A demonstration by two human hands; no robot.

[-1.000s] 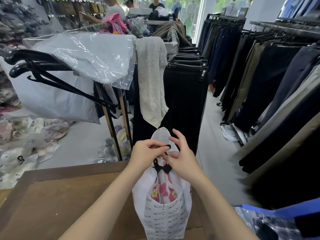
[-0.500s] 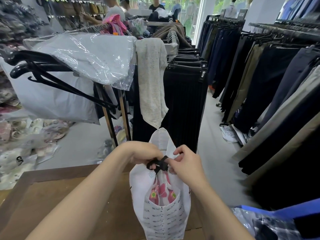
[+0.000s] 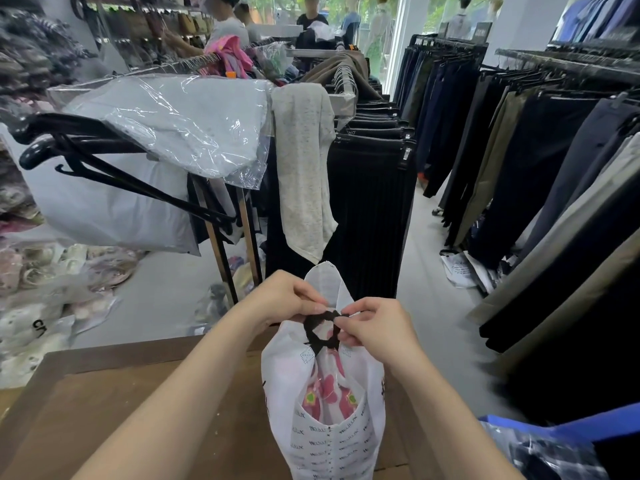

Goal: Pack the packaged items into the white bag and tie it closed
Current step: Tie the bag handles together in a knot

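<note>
White bag upright at the wooden bench, its base out of view. A pink flowered packaged item shows through the gap below the mouth. Left hand and right hand, fingers curled, each pinch the black tie, which forms a loop at the gathered mouth.

Place: You worked in a clothing shop.
Rails: Black trousers hung in rows ahead of you, and a second rack of trousers hung on your right.
Stock: A garment in clear plastic lay over a rail; packaged goods were heaped at your left.
Window: Mannequins stood by the glass.
Counter: A brand-printed white bag stood on the wooden counter.
</note>
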